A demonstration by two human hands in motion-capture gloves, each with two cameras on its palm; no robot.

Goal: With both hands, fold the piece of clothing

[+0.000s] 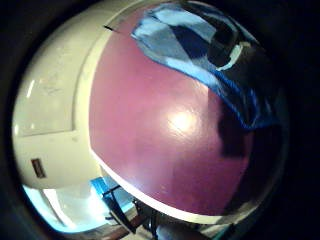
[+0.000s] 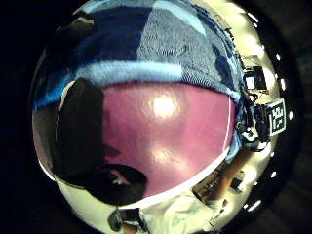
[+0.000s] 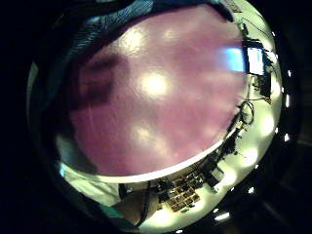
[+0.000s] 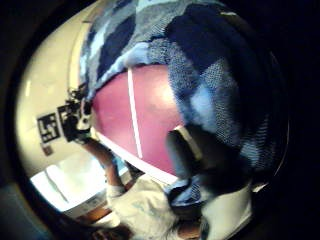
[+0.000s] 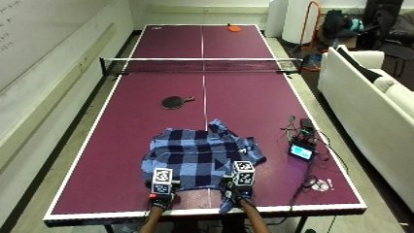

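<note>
Near our edge of the maroon ping-pong table (image 5: 97,160) the blue plaid shirt (image 5: 200,158) lies rumpled; our left hand (image 5: 162,196) and right hand (image 5: 236,194) each pinch its hem (one corner droops off). Uneven lifting could skew the fold.

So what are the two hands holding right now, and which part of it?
Both hold the blue plaid shirt by its near hem: the left hand at the hem's left end, the right hand at its right end.
</note>
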